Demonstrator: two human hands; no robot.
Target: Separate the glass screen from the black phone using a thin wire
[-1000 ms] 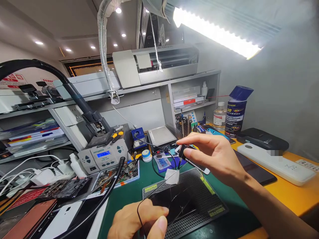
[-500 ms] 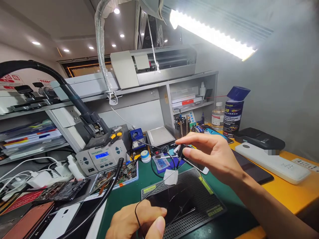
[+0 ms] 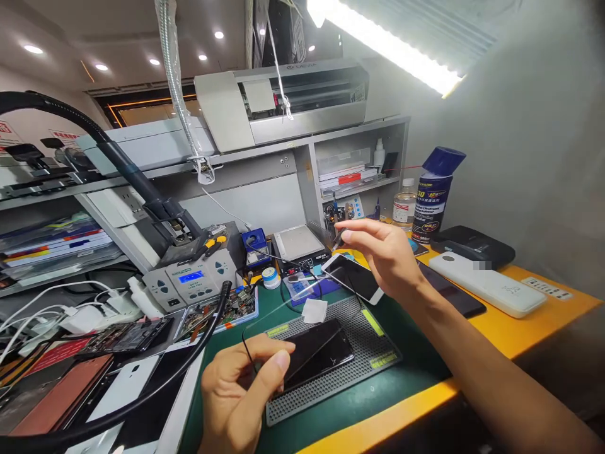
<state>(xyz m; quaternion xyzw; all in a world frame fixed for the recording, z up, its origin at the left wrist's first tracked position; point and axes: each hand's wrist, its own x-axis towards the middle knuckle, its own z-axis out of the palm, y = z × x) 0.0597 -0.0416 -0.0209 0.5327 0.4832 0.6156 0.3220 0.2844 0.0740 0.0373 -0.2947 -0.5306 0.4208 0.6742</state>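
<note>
My left hand (image 3: 241,391) is closed in a pinch near the mat, with a thin black cord (image 3: 246,347) looping over its fingers. From there a thin, blurred line runs up toward my right hand (image 3: 392,255). That hand is raised and pinches a small dark piece (image 3: 338,238) between thumb and fingertips; its exact kind is unclear. Below lies a phone with a glossy black screen (image 3: 326,359), flat on a grey perforated mat (image 3: 331,384); my left hand partly covers its left end. A folded white wipe (image 3: 314,311) rests at the mat's far edge.
Behind the mat are a white-framed phone (image 3: 357,277), a round tub (image 3: 271,278) and a soldering station (image 3: 198,277). Opened phones and a black hose (image 3: 189,372) crowd the left. A spray can (image 3: 431,205), a bottle (image 3: 404,202) and a long white case (image 3: 489,284) stand right.
The view has shifted, so the bench sits higher and more to the left. My right hand has moved back, away from the mat, still pinching the dark piece. My left hand keeps its pinch.
</note>
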